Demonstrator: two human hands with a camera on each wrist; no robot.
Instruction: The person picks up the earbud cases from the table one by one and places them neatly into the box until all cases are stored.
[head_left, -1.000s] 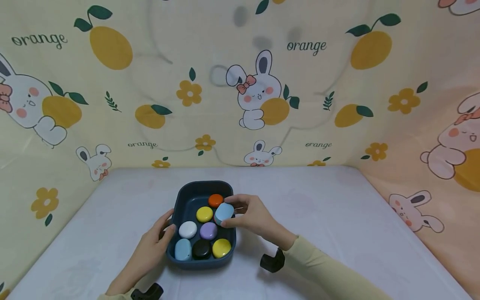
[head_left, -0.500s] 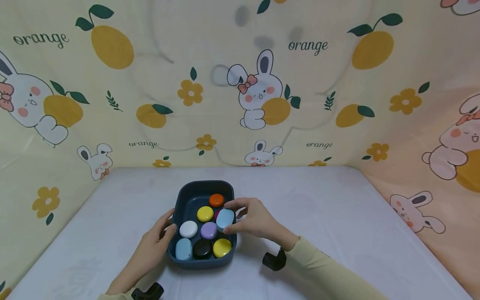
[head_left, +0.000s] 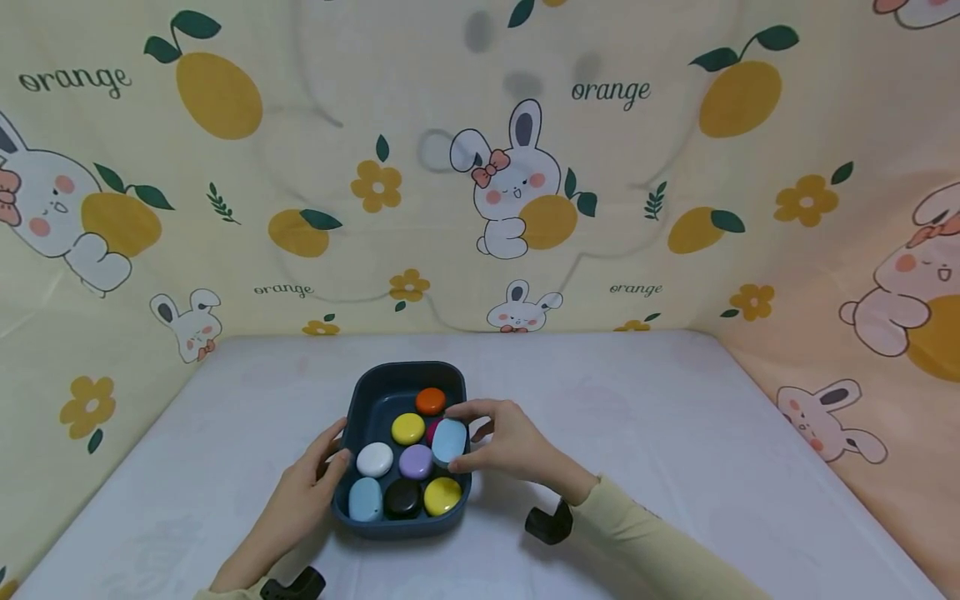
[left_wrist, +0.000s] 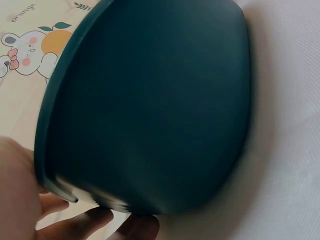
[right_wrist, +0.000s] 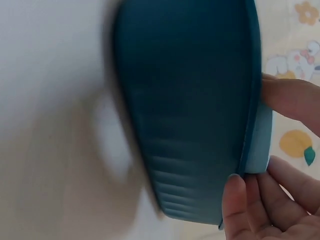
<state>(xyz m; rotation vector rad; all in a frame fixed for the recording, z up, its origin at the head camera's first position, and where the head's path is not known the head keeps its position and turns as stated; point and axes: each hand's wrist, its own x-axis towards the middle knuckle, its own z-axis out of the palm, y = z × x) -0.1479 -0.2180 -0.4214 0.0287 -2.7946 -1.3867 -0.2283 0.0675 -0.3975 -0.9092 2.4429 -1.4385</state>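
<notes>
A dark blue tray [head_left: 367, 392] stands on the table, holding several smooth, rounded, pebble-like pieces. My left hand [head_left: 303, 492] grips its left side, thumb at the rim and fingers against the outer wall. My right hand [head_left: 513, 442] pinches a light blue rounded piece [head_left: 449, 442] between thumb and fingers at the right inner side. That piece partly covers a magenta one [head_left: 431, 431]. In the right wrist view, the light blue piece [right_wrist: 260, 142] shows above the rim, and some fingertips [right_wrist: 234, 192] touch the tray's outer wall. Whether the piece rests on anything is hidden.
Inside the tray lie orange [head_left: 431, 402], white [head_left: 375, 459], purple [head_left: 416, 462] and black [head_left: 403, 498] pieces, two yellow ones, and another light blue piece [head_left: 365, 500]. A white cloth [head_left: 637, 417] covers the table. Behind stands a patterned curtain [head_left: 465, 333].
My right hand has brought the light blue piece slightly nearer to me along the tray's right side, uncovering part of the magenta piece. The left hand and tray stay in place.
</notes>
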